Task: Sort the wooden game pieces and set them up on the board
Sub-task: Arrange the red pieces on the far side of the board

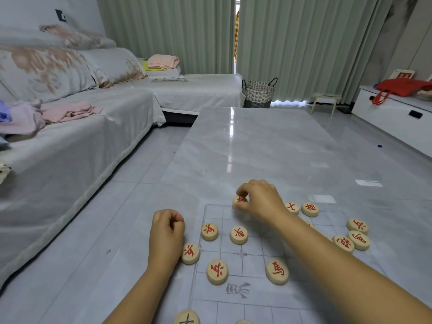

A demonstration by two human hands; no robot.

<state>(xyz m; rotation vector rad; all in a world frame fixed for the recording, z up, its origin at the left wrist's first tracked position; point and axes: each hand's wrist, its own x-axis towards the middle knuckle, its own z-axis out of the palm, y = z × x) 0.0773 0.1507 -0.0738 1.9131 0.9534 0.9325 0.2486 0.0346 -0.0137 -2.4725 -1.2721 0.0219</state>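
A see-through game board [233, 309] with pale grid lines lies on the glossy grey table [268, 146]. Several round wooden pieces with red characters lie on it, among them one at mid-left [209, 231], one beside it [238, 235] and a larger one nearer me [277, 271]. My right hand [259, 199] pinches a red-marked piece [238, 201] at the board's far left corner. My left hand [167, 232] rests on the table left of the board with fingers curled, holding nothing I can see. A piece [190, 253] lies just by its wrist. A black-marked piece [187, 318] shows at the bottom edge.
More red-marked pieces cluster at the right [350, 237], two others lie behind my right wrist [301, 208]. A grey sofa [70, 141] with folded clothes runs along the left. A woven basket [258, 93] stands beyond the table, and a white cabinet [395, 118] at the right.
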